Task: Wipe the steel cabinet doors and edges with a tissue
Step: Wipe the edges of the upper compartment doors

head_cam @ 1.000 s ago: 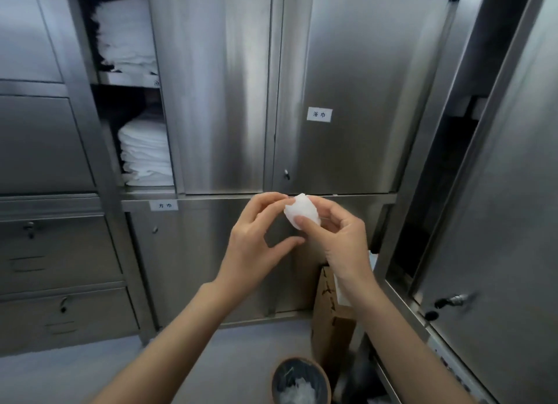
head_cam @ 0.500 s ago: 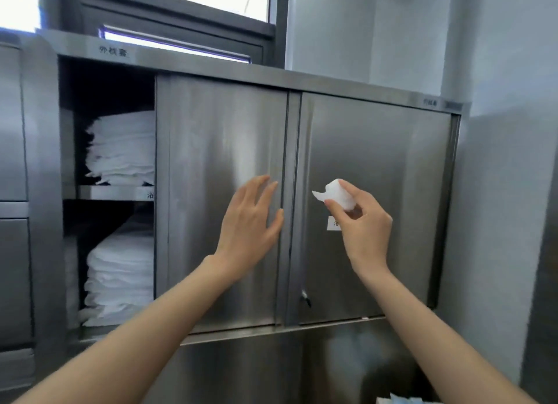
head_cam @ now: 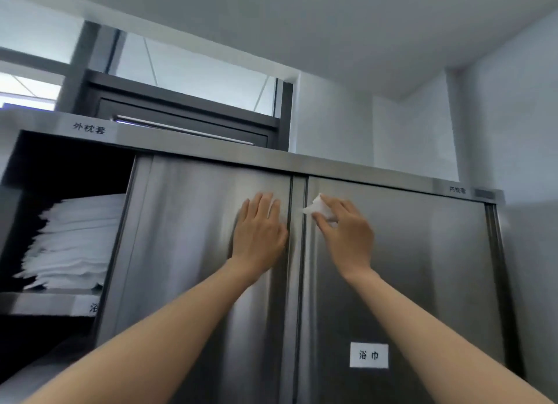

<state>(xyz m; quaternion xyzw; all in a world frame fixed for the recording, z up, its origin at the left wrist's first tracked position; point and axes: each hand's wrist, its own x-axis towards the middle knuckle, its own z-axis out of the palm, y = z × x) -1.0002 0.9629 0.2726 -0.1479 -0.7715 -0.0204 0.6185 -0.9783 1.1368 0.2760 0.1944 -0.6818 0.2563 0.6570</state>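
Left hand (head_cam: 259, 233): we press it flat, fingers straight, on the left door (head_cam: 196, 252).
Right hand (head_cam: 344, 236): we pinch the tissue (head_cam: 318, 208) against the right door (head_cam: 407, 267).
Surroundings: folded linens (head_cam: 72, 240) far left; label (head_cam: 369, 355) below right hand.

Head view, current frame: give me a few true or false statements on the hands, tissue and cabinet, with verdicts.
1. The right hand pinches the tissue. True.
2. The left hand holds a second tissue. False: it lies flat on the left door, fingers straight, holding nothing.
3. The tissue sits near the upper part of the seam between the doors. True.
4. The white label is on the left door. False: it is on the right door.
5. Folded white linens fill the open compartment on the left. True.
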